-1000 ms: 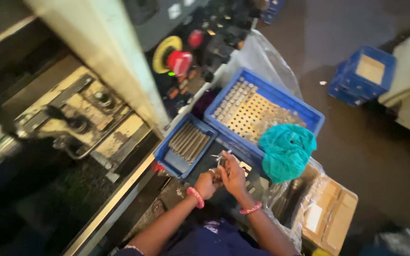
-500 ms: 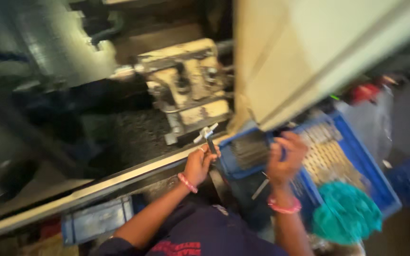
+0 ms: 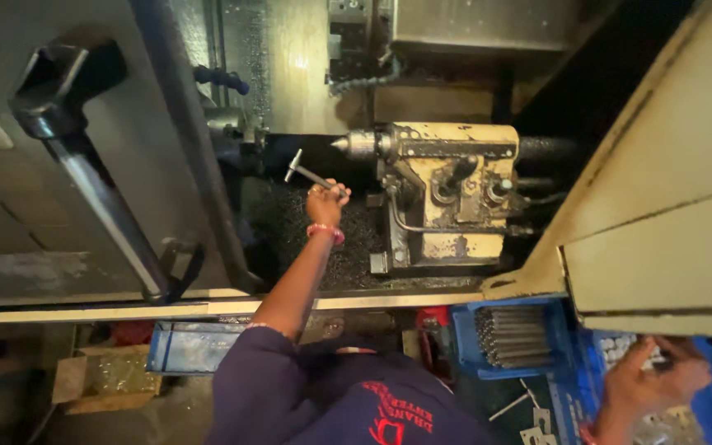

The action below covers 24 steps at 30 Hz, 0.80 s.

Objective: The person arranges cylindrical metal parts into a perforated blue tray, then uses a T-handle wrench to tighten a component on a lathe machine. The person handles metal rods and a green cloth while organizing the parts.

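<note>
Left hand (image 3: 325, 202) reached deep inside machine, fist closed round T-shaped metal key (image 3: 306, 173), just left of cream tailstock block (image 3: 447, 194). Right hand (image 3: 653, 375) low at right, fingers curled over small metal parts in blue tray (image 3: 706, 412); grip unclear. Blue bin of rods (image 3: 511, 338) between.

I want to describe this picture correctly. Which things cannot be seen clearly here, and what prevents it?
- Head view: what the right hand grips in the blue crate; its fingers cover it and the frame edge cuts it off.
- Head view: the shaft end of the T-shaped metal tool, hidden inside the left hand.
- Head view: the small parts in the crate, too blurred to identify.
</note>
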### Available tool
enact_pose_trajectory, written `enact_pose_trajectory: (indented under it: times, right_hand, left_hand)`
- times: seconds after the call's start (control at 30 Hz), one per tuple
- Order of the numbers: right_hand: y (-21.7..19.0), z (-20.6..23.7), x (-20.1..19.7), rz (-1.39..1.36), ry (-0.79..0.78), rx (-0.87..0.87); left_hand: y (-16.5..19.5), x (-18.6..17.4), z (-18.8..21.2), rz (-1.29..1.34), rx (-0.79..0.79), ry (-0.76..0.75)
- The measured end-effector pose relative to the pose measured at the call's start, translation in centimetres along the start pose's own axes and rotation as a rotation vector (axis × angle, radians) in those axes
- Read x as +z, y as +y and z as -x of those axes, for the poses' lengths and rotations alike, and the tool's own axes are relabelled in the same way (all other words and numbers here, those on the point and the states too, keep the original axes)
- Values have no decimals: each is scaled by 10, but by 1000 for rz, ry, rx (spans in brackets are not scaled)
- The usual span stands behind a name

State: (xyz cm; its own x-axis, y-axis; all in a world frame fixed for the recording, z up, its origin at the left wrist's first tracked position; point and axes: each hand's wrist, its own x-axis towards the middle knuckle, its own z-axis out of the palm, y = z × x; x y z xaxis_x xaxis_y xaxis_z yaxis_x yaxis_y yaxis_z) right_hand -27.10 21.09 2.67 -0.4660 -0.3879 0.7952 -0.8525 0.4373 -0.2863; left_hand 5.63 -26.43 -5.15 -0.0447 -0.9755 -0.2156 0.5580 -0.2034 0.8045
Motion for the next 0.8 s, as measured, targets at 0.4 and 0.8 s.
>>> enact_pose_trajectory:
  times: [0.4,0.8]
  right_hand:
    - [-19,-19,-22,-164,-154,147]
    - [16,-4,-22,-24,-139,3]
  left_hand:
    - [28,28,-60,54,76,203]
    - [30,32,-72,108,58,258]
